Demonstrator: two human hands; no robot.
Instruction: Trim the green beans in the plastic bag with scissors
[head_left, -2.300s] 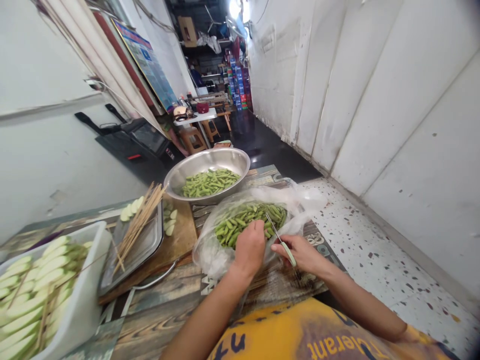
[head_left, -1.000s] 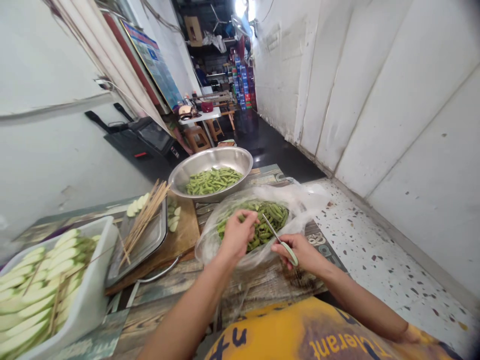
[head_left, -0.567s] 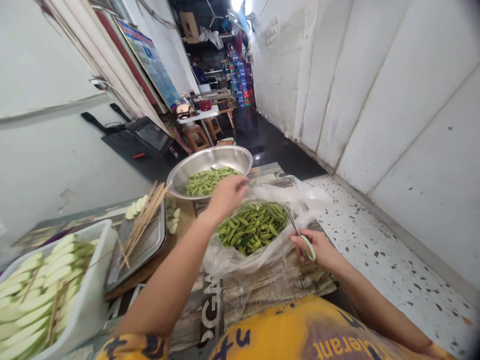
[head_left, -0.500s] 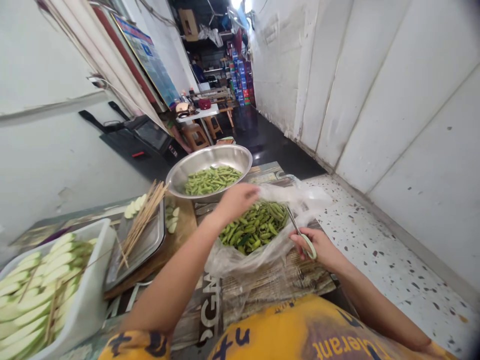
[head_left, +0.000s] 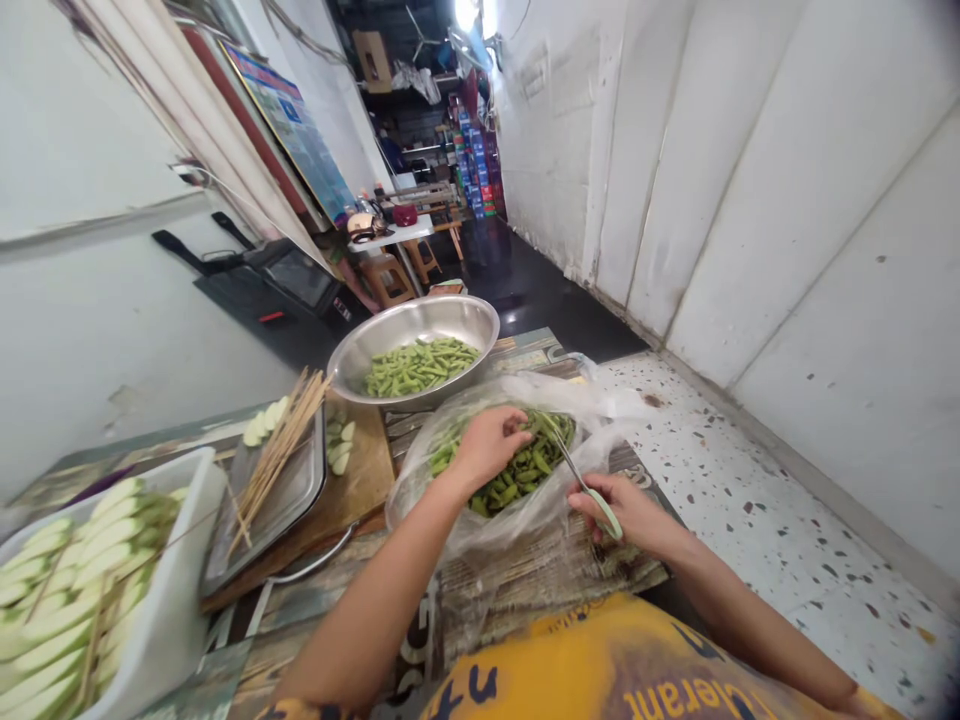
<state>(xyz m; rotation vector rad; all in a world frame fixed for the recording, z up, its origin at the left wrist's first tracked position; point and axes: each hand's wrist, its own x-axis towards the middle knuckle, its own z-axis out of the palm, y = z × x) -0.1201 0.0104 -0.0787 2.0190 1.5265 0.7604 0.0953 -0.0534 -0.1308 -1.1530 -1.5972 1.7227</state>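
My right hand (head_left: pixel 621 508) grips a pair of scissors (head_left: pixel 576 466) by its pale green handles, blades pointing forward and left over the pods. Above a heap of green soybean pods (head_left: pixel 517 480), my left hand (head_left: pixel 491 447) has its fingers curled together near the blade tips; whatever they hold is too small to make out. The heap lies in an open clear plastic bag (head_left: pixel 465 540), its edges crumpled around the pods. Just beyond the bag stands a wide steel bowl (head_left: pixel 352 370) with more green pods (head_left: pixel 421 366) in it.
To the left, wooden skewers (head_left: pixel 281 450) rest across a metal tray (head_left: pixel 300 505) on a wooden board (head_left: pixel 375 450). A white bin (head_left: pixel 184 560) holds pale green slices on sticks. A wall (head_left: pixel 750 200) runs along the right beyond the speckled floor (head_left: pixel 720 480).
My left hand has moved down from above the bag's far edge to the pods, its fingers now near the scissors. The scissors have shifted slightly left. The view has moved a little.
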